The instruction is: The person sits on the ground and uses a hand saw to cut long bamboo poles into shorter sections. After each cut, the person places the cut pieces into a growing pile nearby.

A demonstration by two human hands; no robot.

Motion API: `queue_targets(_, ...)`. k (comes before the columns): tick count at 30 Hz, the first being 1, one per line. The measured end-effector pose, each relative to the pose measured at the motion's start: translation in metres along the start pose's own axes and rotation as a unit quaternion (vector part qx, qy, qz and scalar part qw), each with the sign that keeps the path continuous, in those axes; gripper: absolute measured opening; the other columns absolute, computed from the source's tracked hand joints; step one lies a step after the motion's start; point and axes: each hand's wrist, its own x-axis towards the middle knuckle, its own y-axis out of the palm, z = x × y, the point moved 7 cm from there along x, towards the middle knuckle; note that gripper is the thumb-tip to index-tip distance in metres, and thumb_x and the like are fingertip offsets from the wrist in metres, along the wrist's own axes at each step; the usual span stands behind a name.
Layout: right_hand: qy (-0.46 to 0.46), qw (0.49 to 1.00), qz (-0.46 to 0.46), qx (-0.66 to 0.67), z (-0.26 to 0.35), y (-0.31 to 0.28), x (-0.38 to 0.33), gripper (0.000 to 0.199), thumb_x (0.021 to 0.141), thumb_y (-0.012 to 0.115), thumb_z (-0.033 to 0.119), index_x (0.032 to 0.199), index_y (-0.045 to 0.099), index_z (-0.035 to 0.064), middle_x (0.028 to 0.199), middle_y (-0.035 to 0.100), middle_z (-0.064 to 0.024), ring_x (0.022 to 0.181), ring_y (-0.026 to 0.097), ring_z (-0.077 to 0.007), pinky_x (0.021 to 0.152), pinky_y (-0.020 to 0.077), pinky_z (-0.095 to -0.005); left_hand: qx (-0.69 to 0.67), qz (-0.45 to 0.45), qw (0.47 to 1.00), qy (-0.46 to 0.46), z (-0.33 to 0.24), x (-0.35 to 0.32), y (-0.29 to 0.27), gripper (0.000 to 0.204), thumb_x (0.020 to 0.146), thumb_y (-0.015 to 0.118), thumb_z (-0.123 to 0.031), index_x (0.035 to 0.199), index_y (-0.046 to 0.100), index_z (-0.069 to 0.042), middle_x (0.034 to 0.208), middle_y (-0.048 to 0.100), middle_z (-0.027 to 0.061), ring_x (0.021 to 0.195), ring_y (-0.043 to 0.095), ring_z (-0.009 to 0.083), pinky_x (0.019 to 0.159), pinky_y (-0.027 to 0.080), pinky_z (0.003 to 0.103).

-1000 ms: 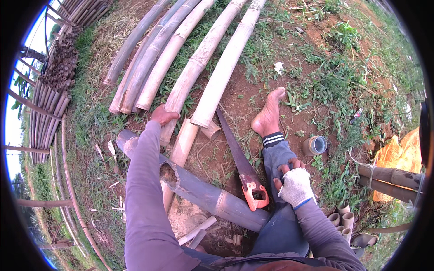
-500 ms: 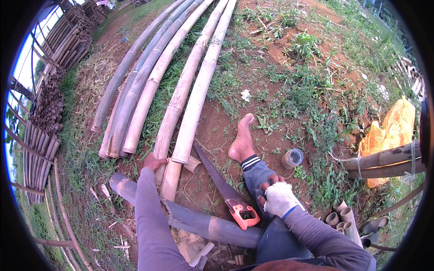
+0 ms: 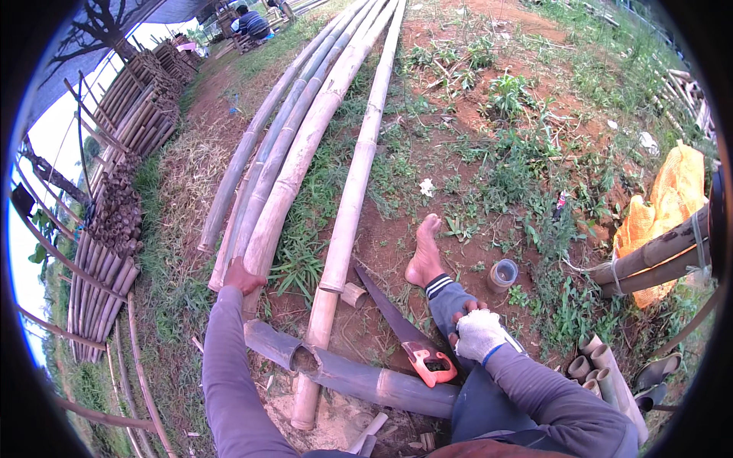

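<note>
My left hand [image 3: 244, 276] grips the near end of a pale bamboo pole [image 3: 294, 172], which lies against other long poles on the left. To its right, a separate bamboo pole [image 3: 355, 179] stretches toward me and crosses a notched, dark bamboo length [image 3: 359, 382]. A short bamboo piece [image 3: 353, 295] sits beside that pole. My right hand [image 3: 479, 333], in a white glove with bare fingertips, rests on my bent leg. Its fingers are apart, slightly curled, with nothing visible in them. Close by, a handsaw [image 3: 408, 336] with an orange handle leans against the dark bamboo.
A small jar [image 3: 502, 275] stands by my bare foot [image 3: 427, 252]. At the right are an orange mesh sack [image 3: 664, 221], tied bamboo poles [image 3: 657, 263] and several cut tubes [image 3: 595, 366]. Stacked bamboo [image 3: 99, 290] lines the left. Far off, a person [image 3: 252, 27] sits.
My left hand has shifted the pale pole left, against the others, widening the gap between it and the right-hand pole. That right-hand pole now shows beyond the dark bamboo. The view has shifted slightly.
</note>
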Motion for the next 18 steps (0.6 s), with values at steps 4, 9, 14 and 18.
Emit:
queue_targets(4,-0.024,1.0,-0.012,0.003,0.003,0.004,0.0,0.047,0.088,0.073,0.043,0.126,0.076,0.0154,0.148,0.059,-0.024,0.134,0.06,-0.052,0.098,0.054,-0.0645,0.048,0.015,0.999,0.01,-0.015,-0.015,-0.039,0.105,0.063,0.095,-0.039,0.149,0.053,0.005,0.141,0.067,0.0311,0.132,0.066,0.0451,0.114,0.054,0.046)
queue_targets(9,-0.018,0.999,-0.05,-0.005,-0.006,0.008,0.0,0.051,0.085,0.074,0.043,0.127,0.076,0.0135,0.149,0.061,-0.0287,0.136,0.059,-0.0554,0.096,0.0544,-0.0668,0.141,-0.062,0.988,0.021,-0.08,-0.064,-0.161,0.091,0.065,0.098,-0.035,0.136,0.056,0.002,0.129,0.073,0.0283,0.122,0.071,0.0448,0.107,0.057,0.049)
queue_targets(14,-0.012,1.0,0.002,0.024,-0.002,0.008,0.001,0.053,0.086,0.074,0.042,0.132,0.074,0.014,0.156,0.056,-0.0273,0.141,0.056,-0.0535,0.099,0.0522,-0.0676,0.192,-0.08,0.978,0.014,-0.124,-0.116,-0.2,0.085,0.068,0.097,-0.032,0.131,0.053,0.001,0.126,0.073,0.0283,0.12,0.072,0.044,0.105,0.057,0.051)
queue_targets(18,0.003,0.999,0.029,0.038,-0.004,0.005,-0.002,0.056,0.088,0.074,0.041,0.138,0.072,0.0144,0.163,0.05,-0.0255,0.148,0.05,-0.0503,0.105,0.0494,-0.067,0.145,-0.112,0.98,0.073,-0.143,-0.139,-0.22,0.079,0.068,0.094,-0.028,0.13,0.054,0.001,0.126,0.072,0.0292,0.116,0.072,0.0466,0.104,0.057,0.05)
